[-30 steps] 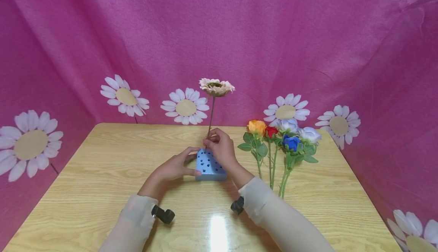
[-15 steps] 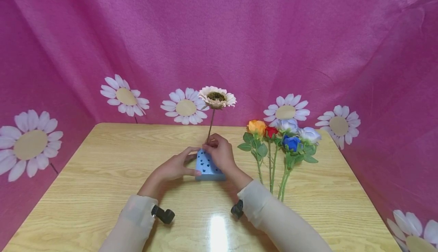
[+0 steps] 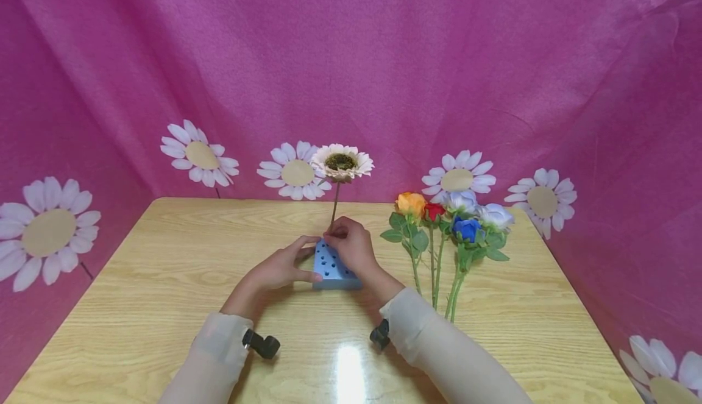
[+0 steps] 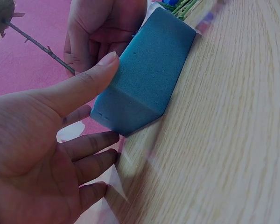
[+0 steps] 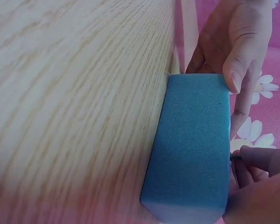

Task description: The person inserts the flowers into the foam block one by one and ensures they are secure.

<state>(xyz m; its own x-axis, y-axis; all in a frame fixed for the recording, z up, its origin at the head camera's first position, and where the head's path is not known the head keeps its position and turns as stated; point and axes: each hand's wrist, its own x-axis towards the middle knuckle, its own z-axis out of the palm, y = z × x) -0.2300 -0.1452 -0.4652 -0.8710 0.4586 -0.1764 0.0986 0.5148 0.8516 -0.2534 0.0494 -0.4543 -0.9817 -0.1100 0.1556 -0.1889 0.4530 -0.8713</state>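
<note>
A pink curtain (image 3: 351,75) with printed daisies (image 3: 202,155) hangs behind the wooden desk (image 3: 164,294). At the right of the desk lie orange, red, blue and pale lilac roses (image 3: 467,230). The cream sunflower (image 3: 341,163) stands nearly upright over the far end of the blue foam block (image 3: 331,265); the grip of the right hand (image 3: 353,247) pinches its stem (image 3: 336,203), hiding the lower end. The left hand (image 3: 280,267) has its grip on the block's left side.
</note>
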